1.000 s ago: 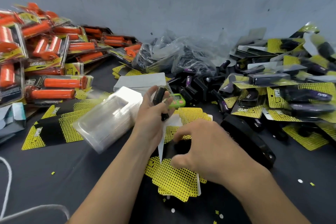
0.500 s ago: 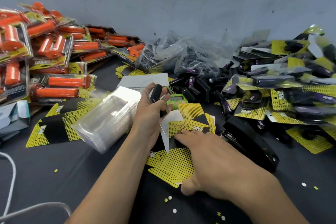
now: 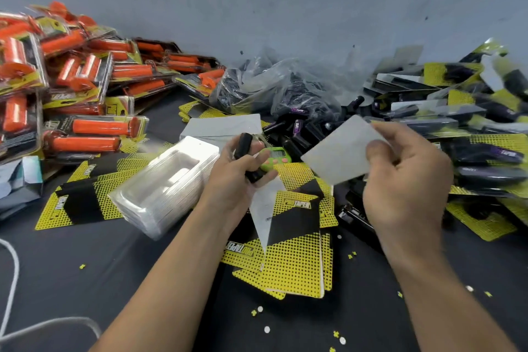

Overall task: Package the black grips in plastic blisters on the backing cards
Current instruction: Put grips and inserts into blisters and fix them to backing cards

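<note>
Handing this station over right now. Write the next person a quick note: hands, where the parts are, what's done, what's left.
Left hand grips one black grip; I cannot tell whether a blister is on it.
Right hand pinches a backing card in the air, grey back toward the camera.
Stack of clear blisters lies left of the left hand; spare backing cards lie printed side up below the hands; loose black grips sit behind them.
Done: a pile of packaged black grips at right.
Left: card the held grip, then the loose ones.
</note>
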### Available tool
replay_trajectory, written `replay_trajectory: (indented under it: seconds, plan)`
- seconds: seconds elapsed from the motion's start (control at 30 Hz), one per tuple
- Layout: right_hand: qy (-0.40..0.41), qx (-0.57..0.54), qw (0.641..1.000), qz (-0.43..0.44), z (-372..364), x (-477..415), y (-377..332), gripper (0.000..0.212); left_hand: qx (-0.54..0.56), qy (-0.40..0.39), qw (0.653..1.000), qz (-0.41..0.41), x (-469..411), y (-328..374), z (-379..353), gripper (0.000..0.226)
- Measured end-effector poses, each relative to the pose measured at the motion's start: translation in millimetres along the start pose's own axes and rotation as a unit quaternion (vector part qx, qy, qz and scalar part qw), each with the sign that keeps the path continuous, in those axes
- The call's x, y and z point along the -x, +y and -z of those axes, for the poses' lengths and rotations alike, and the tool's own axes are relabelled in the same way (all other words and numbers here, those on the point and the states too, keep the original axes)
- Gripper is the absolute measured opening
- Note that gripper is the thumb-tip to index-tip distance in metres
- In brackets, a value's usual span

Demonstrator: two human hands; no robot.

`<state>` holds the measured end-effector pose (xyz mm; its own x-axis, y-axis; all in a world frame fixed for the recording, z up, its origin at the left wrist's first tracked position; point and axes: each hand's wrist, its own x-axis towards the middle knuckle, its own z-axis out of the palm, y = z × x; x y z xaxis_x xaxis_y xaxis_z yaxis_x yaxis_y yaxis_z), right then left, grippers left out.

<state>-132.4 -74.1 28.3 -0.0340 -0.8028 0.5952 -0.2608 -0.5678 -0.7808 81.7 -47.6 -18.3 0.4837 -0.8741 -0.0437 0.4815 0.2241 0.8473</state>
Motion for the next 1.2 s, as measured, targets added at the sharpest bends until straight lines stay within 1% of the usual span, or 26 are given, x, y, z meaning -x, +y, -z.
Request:
replay_trajectory:
  seconds: [0.03, 0.1, 0.13, 0.17, 0.23, 0.3, 0.33, 0.4, 0.43, 0.5, 0.53, 0.6, 0.63, 0.67, 0.7, 0.73, 0.8, 0.83, 0.87, 0.93, 1.0, 1.03, 1.1, 1.13, 1.2]
  plan:
    - [0.030, -0.041, 0.999, -0.008, -2.0, 1.5, 2.2, 0.021, -0.008, -0.003, 1.000, 0.005, 0.3, -0.3, -0.4, 0.062]
    - [0.048, -0.112, 0.992, -0.017, -2.5, 1.6, 2.1, 0.019, -0.024, -0.014, 1.000, 0.014, 1.5, -0.7, -1.8, 0.076]
    - [0.051, -0.130, 0.990, -0.008, -0.7, 0.1, 0.4, 0.020, -0.027, -0.021, 0.999, 0.016, 2.1, -0.8, -2.5, 0.082]
    - [0.053, -0.136, 0.989, 0.009, 2.0, -1.6, -1.6, 0.020, -0.028, -0.027, 0.999, 0.014, 2.5, -1.0, -2.5, 0.086]
    - [0.048, -0.117, 0.991, 0.049, 7.3, -3.6, -3.5, 0.017, -0.038, -0.032, 0.999, 0.005, 2.5, -1.1, -1.0, 0.085]
    - [0.008, -0.069, 0.992, 0.103, 7.0, -0.6, -5.0, 0.013, -0.051, -0.028, 0.998, -0.012, 2.4, -1.0, -0.2, 0.078]
    - [-0.022, -0.049, 0.991, 0.122, 3.5, 2.6, -6.2, 0.015, -0.050, -0.026, 0.998, -0.018, 2.4, -1.3, -0.5, 0.075]
    - [-0.090, -0.036, 0.989, 0.115, -7.5, 10.9, -6.4, 0.027, -0.042, -0.024, 0.999, -0.024, 3.1, -2.1, -3.0, 0.073]
    - [-0.125, -0.035, 0.987, 0.098, -13.0, 15.1, -5.4, 0.029, -0.044, -0.024, 0.998, -0.026, 3.3, -2.4, -4.8, 0.072]
    - [-0.167, -0.040, 0.984, 0.040, -21.0, 20.4, 0.1, 0.018, -0.043, -0.026, 0.998, -0.027, 3.7, -2.5, -6.7, 0.072]
    - [-0.163, -0.057, 0.985, -0.007, -22.1, 20.0, 2.7, 0.013, -0.038, -0.028, 0.999, -0.026, 4.3, -2.1, -7.1, 0.072]
    - [-0.117, -0.101, 0.982, -0.110, -18.8, 14.7, 3.8, 0.012, -0.024, -0.040, 0.999, -0.019, 5.9, -0.4, -7.1, 0.071]
    - [-0.111, -0.126, 0.971, -0.169, -15.5, 9.7, 2.3, 0.012, -0.015, -0.050, 0.999, -0.012, 6.9, 0.7, -6.9, 0.069]
    - [-0.135, -0.150, 0.953, -0.228, -11.8, 5.9, -1.1, 0.011, 0.001, -0.062, 0.998, 0.000, 7.6, 1.7, -7.1, 0.065]
    - [-0.191, -0.164, 0.927, -0.277, -9.2, 3.7, -4.6, 0.010, 0.021, -0.075, 0.997, 0.012, 8.4, 2.5, -7.7, 0.062]
    - [-0.264, -0.161, 0.900, -0.307, -8.5, 3.3, -8.1, 0.008, 0.043, -0.082, 0.995, 0.023, 8.6, 3.4, -8.3, 0.061]
    - [-0.418, -0.121, 0.844, -0.313, -11.6, 7.8, -13.5, 0.005, 0.074, -0.075, 0.994, 0.039, 7.8, 4.2, -8.5, 0.060]
    - [-0.473, -0.101, 0.821, -0.302, -14.3, 11.9, -14.7, 0.005, 0.076, -0.069, 0.994, 0.043, 7.4, 4.8, -8.4, 0.057]
    - [-0.505, -0.083, 0.808, -0.292, -17.1, 16.1, -13.6, 0.009, 0.071, -0.065, 0.994, 0.045, 7.7, 5.9, -7.4, 0.054]
    - [-0.513, -0.041, 0.804, -0.299, -21.1, 20.6, -7.5, 0.021, 0.070, -0.064, 0.994, 0.051, 8.1, 8.5, -5.3, 0.049]
    - [-0.499, -0.024, 0.803, -0.326, -21.1, 20.4, -2.6, 0.028, 0.085, -0.068, 0.992, 0.060, 9.4, 11.6, -4.3, 0.048]
    - [-0.482, -0.042, 0.804, -0.345, -21.0, 19.7, -0.4, 0.028, 0.087, -0.070, 0.992, 0.061, 10.2, 12.6, -4.8, 0.047]
    - [-0.440, -0.113, 0.806, -0.381, -22.8, 19.1, 0.7, 0.021, 0.075, -0.062, 0.994, 0.055, 11.1, 12.2, -6.7, 0.046]
    - [-0.419, -0.138, 0.810, -0.386, -24.3, 19.4, 0.9, 0.018, 0.066, -0.055, 0.995, 0.053, 11.4, 11.1, -7.7, 0.046]
    - [-0.390, -0.146, 0.832, -0.366, -28.2, 22.8, 1.9, 0.018, 0.050, -0.046, 0.996, 0.054, 12.3, 8.0, -9.9, 0.049]
